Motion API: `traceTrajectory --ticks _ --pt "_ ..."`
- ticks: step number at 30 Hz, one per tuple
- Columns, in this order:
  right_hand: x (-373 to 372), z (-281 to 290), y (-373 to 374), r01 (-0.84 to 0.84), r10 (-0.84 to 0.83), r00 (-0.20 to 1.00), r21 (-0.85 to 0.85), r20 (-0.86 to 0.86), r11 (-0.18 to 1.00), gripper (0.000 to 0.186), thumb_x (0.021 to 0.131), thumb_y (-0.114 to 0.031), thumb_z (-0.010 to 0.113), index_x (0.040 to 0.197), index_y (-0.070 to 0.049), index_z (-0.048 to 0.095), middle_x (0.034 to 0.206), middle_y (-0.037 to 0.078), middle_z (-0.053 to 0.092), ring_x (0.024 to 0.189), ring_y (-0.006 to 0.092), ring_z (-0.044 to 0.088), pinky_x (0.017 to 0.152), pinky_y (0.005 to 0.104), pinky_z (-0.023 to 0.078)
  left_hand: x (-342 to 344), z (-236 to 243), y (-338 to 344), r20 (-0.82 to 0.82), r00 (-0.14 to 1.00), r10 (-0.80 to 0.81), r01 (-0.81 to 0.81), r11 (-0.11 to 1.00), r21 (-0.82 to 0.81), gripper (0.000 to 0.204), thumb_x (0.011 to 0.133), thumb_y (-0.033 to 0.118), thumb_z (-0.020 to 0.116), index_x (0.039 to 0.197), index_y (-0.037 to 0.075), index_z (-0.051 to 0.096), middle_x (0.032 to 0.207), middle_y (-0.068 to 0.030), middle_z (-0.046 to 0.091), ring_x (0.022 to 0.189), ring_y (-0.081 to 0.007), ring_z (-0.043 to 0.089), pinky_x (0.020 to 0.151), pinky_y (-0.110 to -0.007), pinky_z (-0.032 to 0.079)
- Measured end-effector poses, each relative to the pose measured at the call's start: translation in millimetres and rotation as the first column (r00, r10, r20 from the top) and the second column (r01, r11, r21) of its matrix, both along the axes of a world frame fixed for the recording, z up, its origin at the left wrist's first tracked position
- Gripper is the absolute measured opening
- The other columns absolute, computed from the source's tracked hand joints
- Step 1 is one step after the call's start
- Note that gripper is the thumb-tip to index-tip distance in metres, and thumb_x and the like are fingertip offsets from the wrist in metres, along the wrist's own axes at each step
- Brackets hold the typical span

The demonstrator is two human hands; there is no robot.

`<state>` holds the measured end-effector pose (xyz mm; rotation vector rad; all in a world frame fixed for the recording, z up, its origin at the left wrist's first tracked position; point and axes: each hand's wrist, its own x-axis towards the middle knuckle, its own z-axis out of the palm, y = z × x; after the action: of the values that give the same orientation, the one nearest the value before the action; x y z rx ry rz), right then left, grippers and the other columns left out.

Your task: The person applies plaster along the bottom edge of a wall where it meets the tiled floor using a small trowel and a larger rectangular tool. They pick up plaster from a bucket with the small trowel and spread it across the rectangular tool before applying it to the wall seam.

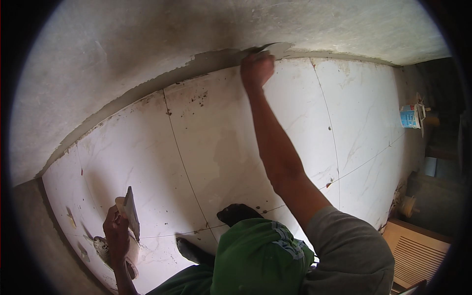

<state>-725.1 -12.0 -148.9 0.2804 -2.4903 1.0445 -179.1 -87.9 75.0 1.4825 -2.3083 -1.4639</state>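
Observation:
My right hand [257, 71] reaches out to the foot of the grey wall [147, 39], closed round a putty knife [265, 48]. The knife's thin blade lies against a band of wet grey filler [211, 61] along the wall's lower edge; its handle is hidden in my fist. On the left, my left hand [117, 231] is wrapped round a flat trowel [131, 210], its grey metal blade held on edge above the tiles. Beneath that hand stands a pale round container [132, 258] with a smeared rim, partly covered by my wrist.
Large white tiles [285, 128] cover the floor, dotted with dark crumbs. My dark-shod feet [238, 214] stand near the middle. At the far right sit a blue and white bucket [409, 117] with tools in it and a slatted wooden panel [418, 250].

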Motion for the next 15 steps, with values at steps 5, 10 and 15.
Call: traceTrajectory --ticks 5,10,15 --pt "36 -27 37 -0.134 0.121 0.977 -0.067 -0.175 0.989 0.019 0.089 -0.011 0.064 0.099 0.004 0.069 0.096 0.023 0.068 0.083 0.043 0.068 0.075 0.051 0.057 1 -5 -4 -0.021 1.0 0.008 -0.009 0.999 -0.053 0.031 0.104 0.018 0.058 0.125 -0.005 0.062 0.098 -0.0076 0.068 0.09 -0.0136 0.057 0.08 -0.03 0.046" --pt "-44 -19 124 0.029 -0.023 0.996 0.057 -0.088 0.998 0.022 0.093 -0.017 0.063 0.096 -0.001 0.078 0.085 0.023 0.073 0.078 0.0446 0.071 0.07 0.0499 0.057 19 -10 -7 -0.063 0.998 0.02 -0.021 1.0 -0.016 0.032 0.106 0.018 0.057 0.128 -0.005 0.061 0.106 -0.012 0.07 0.1 -0.0178 0.064 0.089 -0.034 0.049" --pt "-91 -20 124 0.049 -0.049 0.998 0.022 -0.034 0.999 0.025 0.092 -0.021 0.064 0.09 0.0 0.077 0.085 0.027 0.074 0.076 0.0468 0.071 0.069 0.0512 0.057 22 -8 -11 0.0 1.0 -0.01 0.01 0.999 0.053 0.031 0.106 0.018 0.058 0.128 -0.004 0.06 0.106 -0.0112 0.069 0.101 -0.0168 0.061 0.091 -0.035 0.048"
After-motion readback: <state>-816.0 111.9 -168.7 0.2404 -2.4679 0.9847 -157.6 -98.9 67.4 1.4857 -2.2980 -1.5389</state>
